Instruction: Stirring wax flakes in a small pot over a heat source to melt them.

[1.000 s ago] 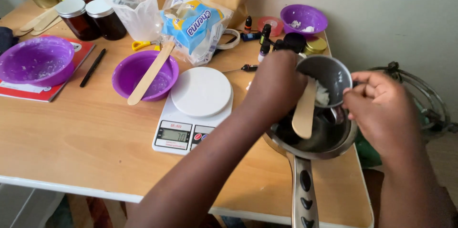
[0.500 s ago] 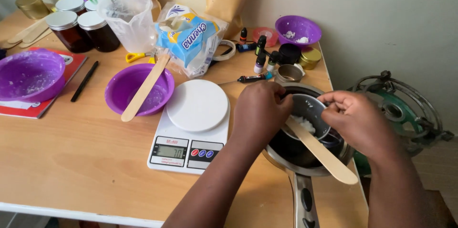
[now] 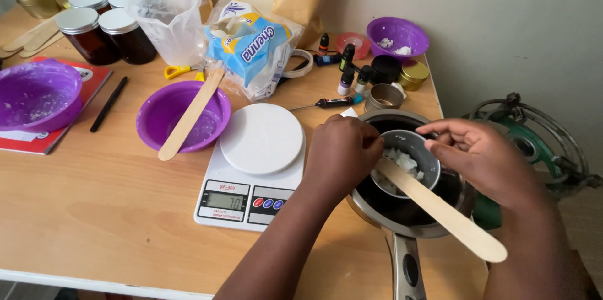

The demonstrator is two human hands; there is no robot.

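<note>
Wooden tabletop (image 3: 94,212) against a pale wall, crowded with craft supplies. Item in hand: small metal cup (image 3: 411,162) sitting inside a dark saucepan (image 3: 408,212) at the table's right edge. Contents: white waxy chunks (image 3: 399,160), solid and lumpy, none visibly melted; judged early in the softening stage, with most of the stirring yet to do. Left hand (image 3: 342,152) is curled over the cup's near rim, fingers closed on it as far as can be seen. Right hand (image 3: 480,159) pinches the far rim with thumb and fingers. A flat wooden stick (image 3: 440,209) rests in the cup and slants out over the pan toward the viewer; which hand steadies it cannot be told. Adjacent: white kitchen scale (image 3: 254,165) just left of the pan, purple bowl (image 3: 182,115) holding a second wooden spatula (image 3: 188,118), lidded amber jars (image 3: 103,36), clear measuring jug (image 3: 166,21).
</note>
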